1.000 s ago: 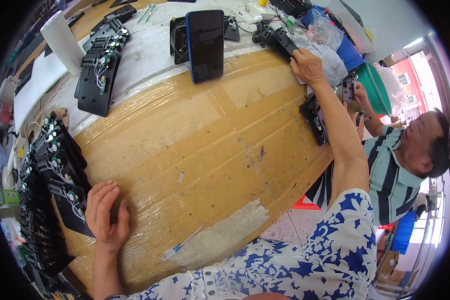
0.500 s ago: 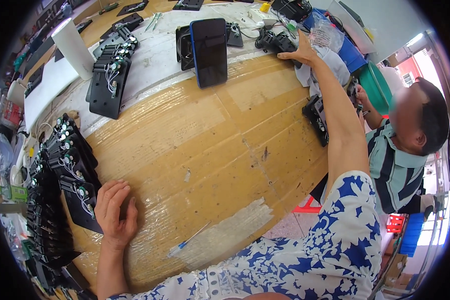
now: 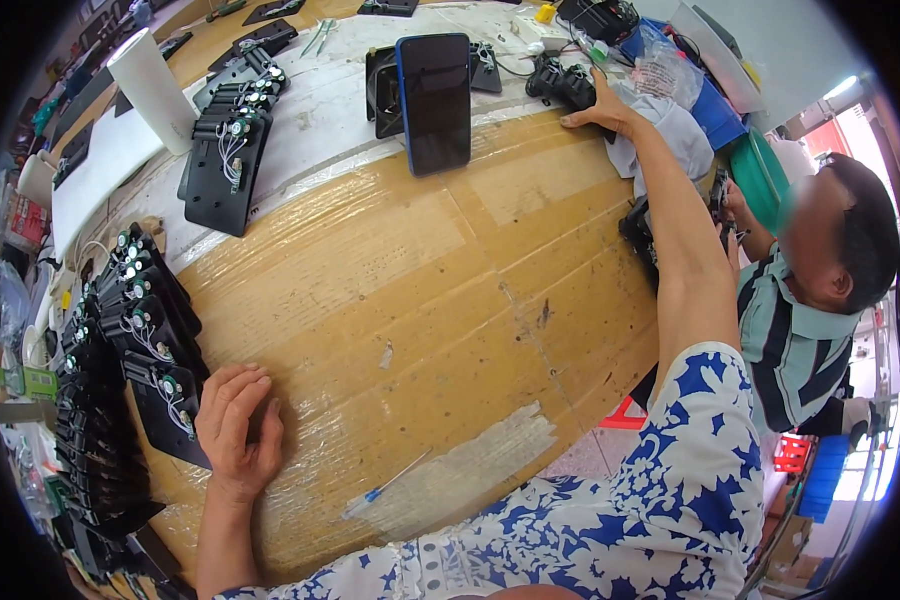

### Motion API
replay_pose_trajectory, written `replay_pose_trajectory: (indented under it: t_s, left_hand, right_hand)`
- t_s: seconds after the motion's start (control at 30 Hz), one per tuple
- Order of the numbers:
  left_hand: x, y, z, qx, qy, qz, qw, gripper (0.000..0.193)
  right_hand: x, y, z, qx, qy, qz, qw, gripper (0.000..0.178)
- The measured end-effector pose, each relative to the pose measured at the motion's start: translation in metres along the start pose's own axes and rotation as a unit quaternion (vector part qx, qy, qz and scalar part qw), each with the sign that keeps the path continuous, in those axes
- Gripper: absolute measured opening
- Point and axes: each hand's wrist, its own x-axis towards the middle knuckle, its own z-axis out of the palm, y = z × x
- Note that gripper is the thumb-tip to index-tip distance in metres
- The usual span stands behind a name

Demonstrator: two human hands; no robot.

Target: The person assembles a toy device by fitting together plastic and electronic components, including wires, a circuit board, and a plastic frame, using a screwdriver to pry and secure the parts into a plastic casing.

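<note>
At the far right of the table my right hand (image 3: 608,112) reaches out with thumb and forefinger spread apart. It is at the right end of a black device with cables (image 3: 562,84), and its other fingers are partly hidden. Palm down, my left hand (image 3: 235,435) rests on the cardboard-covered table (image 3: 410,310), loosely curved and holding nothing. Beside its fingers stands the nearest of several black plates (image 3: 165,405) with white wires and small round parts. A dark phone with a blue edge (image 3: 436,105) stands upright at the back middle.
More black plates (image 3: 225,175) lean in a row at the back left, near a white roll (image 3: 155,90). A co-worker (image 3: 805,310) on the right handles black parts. Grey cloth (image 3: 665,135), a blue bin (image 3: 715,115) and a green basin (image 3: 760,175) are close by. A thin swab-like stick (image 3: 385,485) lies in front.
The view has shifted slightly, moving the table things rightward in the picture. My right hand has come a little closer around the black device's right end. My left hand stays resting.
</note>
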Motion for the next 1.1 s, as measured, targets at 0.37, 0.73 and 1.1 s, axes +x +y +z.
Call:
replay_pose_trajectory:
  t_s: [0.37,0.73,1.1]
  left_hand:
    - [-0.002,0.003,-0.001,0.003,0.003,-0.003,1.0,0.034]
    - [-0.002,0.004,0.0,0.007,0.011,0.014,1.0,0.032]
    - [-0.001,0.008,0.0,0.006,0.011,0.018,1.0,0.029]
  right_hand:
    - [-0.031,-0.034,0.0,-0.11,0.11,0.09,0.984,0.131]
    - [-0.082,-0.079,-0.05,-0.02,0.295,0.208,0.932,0.127]
    - [-0.14,-0.007,-0.06,-0.093,0.291,0.347,0.887,0.127]
